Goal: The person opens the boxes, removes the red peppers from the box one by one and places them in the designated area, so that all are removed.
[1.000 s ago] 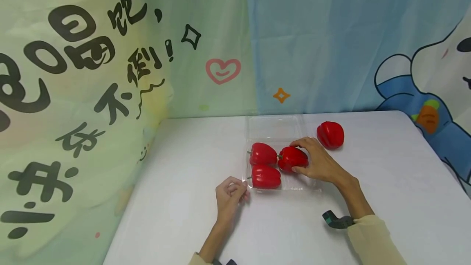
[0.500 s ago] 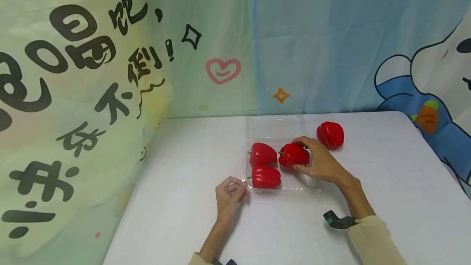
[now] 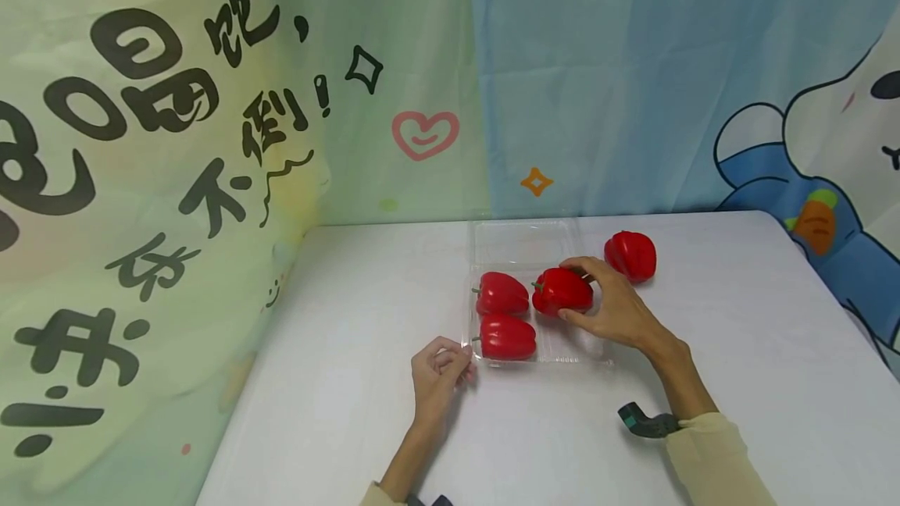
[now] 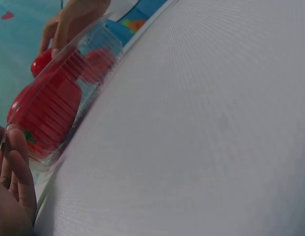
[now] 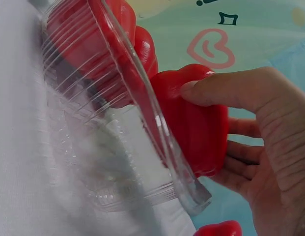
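Note:
My right hand (image 3: 622,311) grips a red bell pepper (image 3: 560,292) at the back right part of a clear plastic box (image 3: 573,348). In the right wrist view the thumb lies on one side of this bell pepper (image 5: 191,128), with fingers behind it, and it rises above the box rim. Two more red bell peppers, a rear one (image 3: 501,293) and a front one (image 3: 508,337), lie in the left half. At the front left corner, my left hand (image 3: 437,381) pinches the box rim, which the left wrist view shows between thumb and fingers (image 4: 17,147).
The box's clear lid (image 3: 523,244) lies folded back toward the rear table edge. Another red bell pepper (image 3: 630,257) sits on the white table (image 3: 366,295), right of the lid. A printed curtain (image 3: 598,84) hangs behind the table.
The right hand has lifted its bell pepper slightly, moving it a little back and to the right, apart from the rear left one. My left hand stays at the box corner.

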`<state>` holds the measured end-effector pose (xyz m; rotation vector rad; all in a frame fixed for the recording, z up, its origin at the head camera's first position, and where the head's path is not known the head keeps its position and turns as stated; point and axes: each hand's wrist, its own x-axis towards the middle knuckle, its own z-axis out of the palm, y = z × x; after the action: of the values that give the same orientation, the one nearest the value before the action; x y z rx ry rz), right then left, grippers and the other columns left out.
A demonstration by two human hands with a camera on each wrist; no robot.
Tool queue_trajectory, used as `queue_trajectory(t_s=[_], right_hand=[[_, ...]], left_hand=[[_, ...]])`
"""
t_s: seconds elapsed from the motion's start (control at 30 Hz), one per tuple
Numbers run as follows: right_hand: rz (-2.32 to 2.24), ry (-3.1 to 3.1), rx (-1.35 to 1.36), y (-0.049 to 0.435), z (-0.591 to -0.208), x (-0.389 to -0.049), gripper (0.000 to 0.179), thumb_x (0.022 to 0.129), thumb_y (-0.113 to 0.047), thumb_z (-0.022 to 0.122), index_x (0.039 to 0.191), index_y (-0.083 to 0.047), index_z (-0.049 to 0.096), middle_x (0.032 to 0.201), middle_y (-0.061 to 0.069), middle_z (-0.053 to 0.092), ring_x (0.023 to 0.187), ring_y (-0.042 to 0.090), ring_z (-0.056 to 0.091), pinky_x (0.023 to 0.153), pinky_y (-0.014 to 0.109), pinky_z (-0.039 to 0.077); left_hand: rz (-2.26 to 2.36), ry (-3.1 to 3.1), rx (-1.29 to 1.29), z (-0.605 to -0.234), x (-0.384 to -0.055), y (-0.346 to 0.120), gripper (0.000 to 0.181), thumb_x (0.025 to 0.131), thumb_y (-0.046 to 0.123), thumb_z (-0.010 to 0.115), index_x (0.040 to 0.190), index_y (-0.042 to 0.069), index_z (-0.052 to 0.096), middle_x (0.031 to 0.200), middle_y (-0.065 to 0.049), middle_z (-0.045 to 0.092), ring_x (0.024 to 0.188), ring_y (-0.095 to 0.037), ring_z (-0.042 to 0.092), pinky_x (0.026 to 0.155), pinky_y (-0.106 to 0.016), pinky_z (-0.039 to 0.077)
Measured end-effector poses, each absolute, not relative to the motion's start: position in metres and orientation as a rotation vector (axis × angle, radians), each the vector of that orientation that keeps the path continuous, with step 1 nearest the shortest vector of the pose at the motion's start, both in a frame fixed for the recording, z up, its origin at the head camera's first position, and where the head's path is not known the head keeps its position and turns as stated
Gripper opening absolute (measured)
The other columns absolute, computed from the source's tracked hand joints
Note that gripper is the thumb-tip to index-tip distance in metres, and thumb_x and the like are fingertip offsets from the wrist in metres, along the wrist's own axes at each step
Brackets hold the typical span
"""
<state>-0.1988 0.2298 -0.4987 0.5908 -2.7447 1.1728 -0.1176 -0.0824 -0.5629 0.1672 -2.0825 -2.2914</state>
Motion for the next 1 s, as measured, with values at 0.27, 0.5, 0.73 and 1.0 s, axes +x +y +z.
queue_trajectory(t_s=[0.27,0.5,0.73,1.0], right_hand=[[1.139,-2.638,0.562,0.231,-0.501,-0.2,0.084,0.073,-0.015,0.099,0.147,-0.008,0.06,0.142,0.016,0.068,0.124,0.03,0.064,0.096,0.036,0.061],[1.164,-2.567,0.497,0.232,-0.502,-0.2,0.084,0.07,-0.013,0.101,0.145,-0.008,0.062,0.139,0.015,0.07,0.121,0.028,0.063,0.092,0.02,0.055],[1.214,-2.482,0.438,0.235,-0.498,-0.196,0.084,0.07,-0.008,0.1,0.145,-0.007,0.062,0.139,0.016,0.069,0.122,0.03,0.062,0.093,0.007,0.046],[1.203,-2.437,0.378,0.243,-0.497,-0.191,0.083,0.071,-0.007,0.1,0.145,-0.006,0.063,0.14,0.019,0.068,0.123,0.034,0.065,0.098,0.012,0.045]], left_hand=[[-2.309,-2.072,0.174,-0.561,-0.116,-0.082,0.012,0.1,0.007,0.074,0.094,0.0,0.068,0.073,-0.006,0.077,0.061,-0.011,0.069,0.057,-0.018,0.05],[-2.296,-2.082,0.175,-0.561,-0.117,-0.082,0.012,0.1,0.009,0.074,0.095,-0.001,0.068,0.077,-0.017,0.078,0.061,-0.011,0.069,0.058,-0.018,0.05],[-2.304,-2.068,0.183,-0.562,-0.117,-0.082,0.012,0.099,0.006,0.074,0.094,-0.002,0.067,0.077,-0.02,0.077,0.061,-0.012,0.07,0.058,-0.019,0.051],[-2.296,-2.077,0.161,-0.562,-0.117,-0.081,0.013,0.1,0.007,0.074,0.094,-0.003,0.067,0.081,-0.03,0.076,0.061,-0.012,0.07,0.058,-0.018,0.051]])
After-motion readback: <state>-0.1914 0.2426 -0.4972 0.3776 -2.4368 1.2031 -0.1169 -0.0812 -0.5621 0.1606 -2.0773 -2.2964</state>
